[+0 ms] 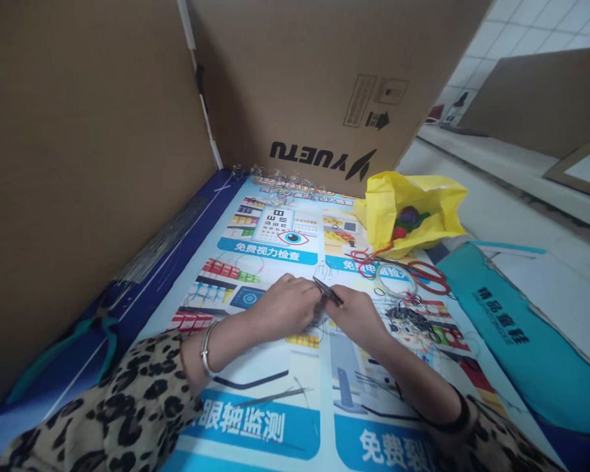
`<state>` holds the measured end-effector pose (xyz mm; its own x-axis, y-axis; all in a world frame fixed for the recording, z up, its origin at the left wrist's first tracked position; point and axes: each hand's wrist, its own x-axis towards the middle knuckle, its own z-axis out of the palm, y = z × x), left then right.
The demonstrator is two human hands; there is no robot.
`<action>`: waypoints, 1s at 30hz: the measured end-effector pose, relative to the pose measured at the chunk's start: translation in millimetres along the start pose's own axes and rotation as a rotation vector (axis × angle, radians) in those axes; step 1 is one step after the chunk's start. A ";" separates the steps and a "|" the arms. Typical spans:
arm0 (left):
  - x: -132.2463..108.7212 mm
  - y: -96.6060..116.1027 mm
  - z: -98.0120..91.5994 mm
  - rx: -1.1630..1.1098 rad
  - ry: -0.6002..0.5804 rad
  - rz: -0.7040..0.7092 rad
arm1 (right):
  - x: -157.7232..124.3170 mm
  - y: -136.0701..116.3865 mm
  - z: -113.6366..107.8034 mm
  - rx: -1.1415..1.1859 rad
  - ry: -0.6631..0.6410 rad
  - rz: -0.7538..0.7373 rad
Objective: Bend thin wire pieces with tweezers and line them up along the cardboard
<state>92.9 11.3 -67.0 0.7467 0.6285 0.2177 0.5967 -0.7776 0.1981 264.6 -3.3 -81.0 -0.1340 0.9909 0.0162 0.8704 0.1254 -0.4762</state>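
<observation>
Over the printed poster (pixel 305 367), my two hands meet close together. My right hand (pixel 356 316) is wrapped round small dark-jawed pliers (pixel 327 291), whose tips point up and left toward the left fingers. My left hand (pixel 295 305) is closed in a pinch, its fingertips mostly hidden. Thin bent wire (pixel 323 269) shows just above the fingers, and it seems to be pinched there. Dark cut wire lengths (pixel 275 397) lie below the left wrist. To the right of my right hand is a tangle of dark wire (pixel 409 320).
Cardboard walls (pixel 295 78) stand left and behind. Silvery wire bits (pixel 295 187) lie at the back, straight wires (pixel 160 242) and teal-handled pliers (pixel 73 347) at left. At right are a yellow bag (pixel 437 203) with yarn balls, red-handled scissors (pixel 430 278) and a teal box (pixel 526 341).
</observation>
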 end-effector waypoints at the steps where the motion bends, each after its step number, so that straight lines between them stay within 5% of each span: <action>1: -0.3 0.1 0.0 0.002 -0.004 0.000 | 0.0 0.2 0.4 -0.004 0.000 0.000; 17: -1.6 -4.1 -3.5 -0.059 0.002 0.030 | -1.1 -0.6 1.2 -0.012 -0.003 -0.005; 30: -4.2 -16.6 7.1 -0.280 0.187 -0.078 | -2.2 -1.1 -10.1 -0.036 -0.062 -0.118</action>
<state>81.9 21.4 -78.0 0.6193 0.6987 0.3582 0.5270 -0.7080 0.4701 268.7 -5.1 -71.7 -0.2647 0.9642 0.0152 0.8630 0.2439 -0.4424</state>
